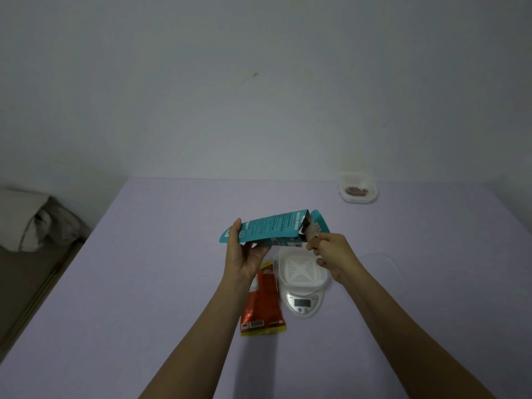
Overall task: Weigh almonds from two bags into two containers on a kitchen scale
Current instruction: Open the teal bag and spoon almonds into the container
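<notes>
Two hands on the teal bag [266, 230], tipped sideways above the white container [299, 269] on the scale [302, 303].
My left hand [244, 254] wraps its floppy bottom; right hand [331, 251] pinches almonds at the mouth. I'd grip mid-body, it's light and crinkly.

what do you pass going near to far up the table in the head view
red bag → scale → white basket on it → teal bag held above in both hands → far tub with almonds
</notes>
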